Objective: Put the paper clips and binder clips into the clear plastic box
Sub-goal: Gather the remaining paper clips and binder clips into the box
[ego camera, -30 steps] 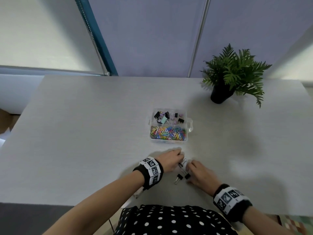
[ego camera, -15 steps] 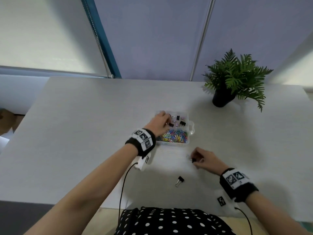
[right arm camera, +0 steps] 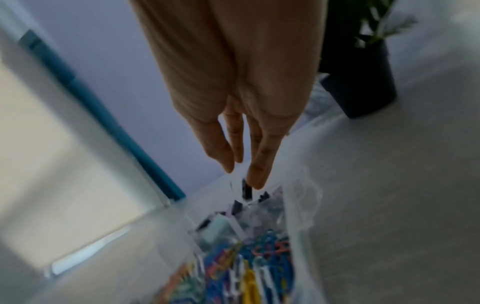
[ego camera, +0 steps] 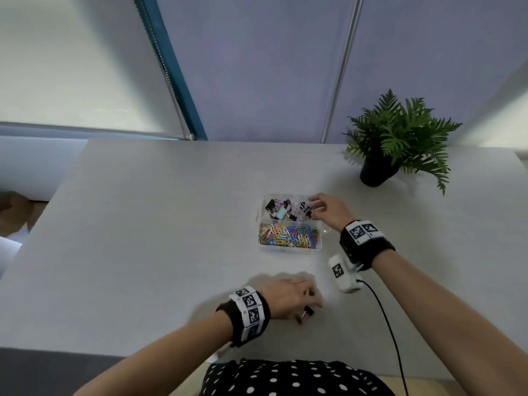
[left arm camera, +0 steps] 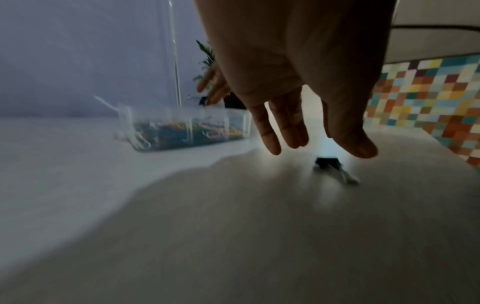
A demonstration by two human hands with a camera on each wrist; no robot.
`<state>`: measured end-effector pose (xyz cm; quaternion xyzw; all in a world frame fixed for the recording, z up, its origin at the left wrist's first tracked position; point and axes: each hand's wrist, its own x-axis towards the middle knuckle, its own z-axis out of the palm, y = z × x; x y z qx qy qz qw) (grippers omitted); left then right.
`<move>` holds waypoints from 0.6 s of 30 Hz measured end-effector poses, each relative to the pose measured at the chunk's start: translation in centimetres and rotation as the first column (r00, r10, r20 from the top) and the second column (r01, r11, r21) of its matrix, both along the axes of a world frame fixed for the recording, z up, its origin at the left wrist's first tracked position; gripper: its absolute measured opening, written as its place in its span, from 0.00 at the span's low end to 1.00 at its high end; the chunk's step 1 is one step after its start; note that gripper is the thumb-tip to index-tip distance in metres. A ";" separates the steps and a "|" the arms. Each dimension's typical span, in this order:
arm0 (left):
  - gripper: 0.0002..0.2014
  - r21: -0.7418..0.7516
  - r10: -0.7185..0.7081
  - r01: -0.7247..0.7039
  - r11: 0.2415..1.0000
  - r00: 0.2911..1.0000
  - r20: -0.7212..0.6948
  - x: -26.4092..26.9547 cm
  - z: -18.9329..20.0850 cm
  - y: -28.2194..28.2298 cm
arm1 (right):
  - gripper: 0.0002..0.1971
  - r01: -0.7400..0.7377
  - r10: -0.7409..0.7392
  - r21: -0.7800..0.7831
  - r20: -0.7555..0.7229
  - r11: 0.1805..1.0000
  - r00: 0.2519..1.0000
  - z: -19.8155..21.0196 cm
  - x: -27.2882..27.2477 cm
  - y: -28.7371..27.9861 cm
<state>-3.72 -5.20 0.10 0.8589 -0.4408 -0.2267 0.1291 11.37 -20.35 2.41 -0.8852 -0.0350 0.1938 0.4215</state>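
The clear plastic box [ego camera: 290, 249] sits mid-table: colourful paper clips [ego camera: 288, 237] fill its near compartment and binder clips [ego camera: 285, 210] its far one. My right hand [ego camera: 314, 207] hovers over the far compartment's right end. In the right wrist view its fingers [right arm camera: 259, 170] are straight, and a black binder clip [right arm camera: 246, 190] sits just under the tips, above the box [right arm camera: 298, 205]. My left hand [ego camera: 313, 302] is low near the table's front edge. Its straight fingers [left arm camera: 288, 131] hover just above a lone black binder clip [left arm camera: 328, 162] on the table, not touching it.
A potted fern [ego camera: 377, 170] stands at the back right, beyond the box. A white wrist camera [ego camera: 344, 272] with a black cable hangs under my right wrist. The table's front edge [ego camera: 85, 348] runs close behind my left hand.
My left hand came back from the box to the lone clip near the front edge. My right hand went from the table up to the box's binder clip compartment with a clip.
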 end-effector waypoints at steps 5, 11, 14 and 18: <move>0.19 0.023 0.054 -0.053 0.998 0.998 -0.035 -1.1 -2.5 -0.2 | 0.29 -0.394 0.435 -0.463 -0.020 0.794 0.900 -0.6 -2.7 1.0; 0.27 0.118 0.118 -0.116 0.986 0.993 -0.004 -1.6 -2.4 -1.1 | 0.42 -0.455 0.577 -0.627 -0.009 0.633 0.816 -3.3 -5.3 0.1; 0.28 0.130 0.111 -0.108 0.986 0.994 -0.018 -1.8 -2.3 -1.0 | 0.38 -0.422 0.575 -0.630 0.048 0.652 0.817 -3.2 -5.2 -0.4; 0.25 0.008 0.255 -0.255 0.967 0.967 0.011 -1.1 0.5 0.6 | 0.38 -0.425 0.573 -0.595 0.074 0.682 0.816 -3.0 -5.8 -1.1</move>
